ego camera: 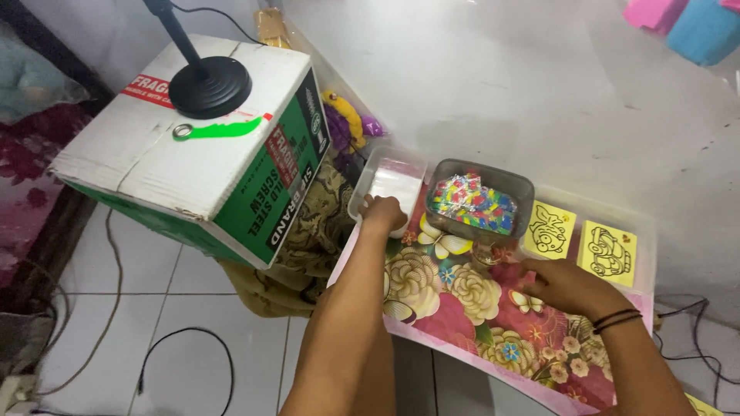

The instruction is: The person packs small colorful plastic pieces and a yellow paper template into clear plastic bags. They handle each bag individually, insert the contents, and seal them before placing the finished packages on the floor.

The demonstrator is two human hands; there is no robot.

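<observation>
I see the floral desk (462, 308) first. At its far left corner sits the clear tray (385, 181); my left hand (383, 212) curls its fingers over the tray's near rim. Right hand (566, 286) rests mid-desk, fingers bent; I can't tell what's under them.
</observation>
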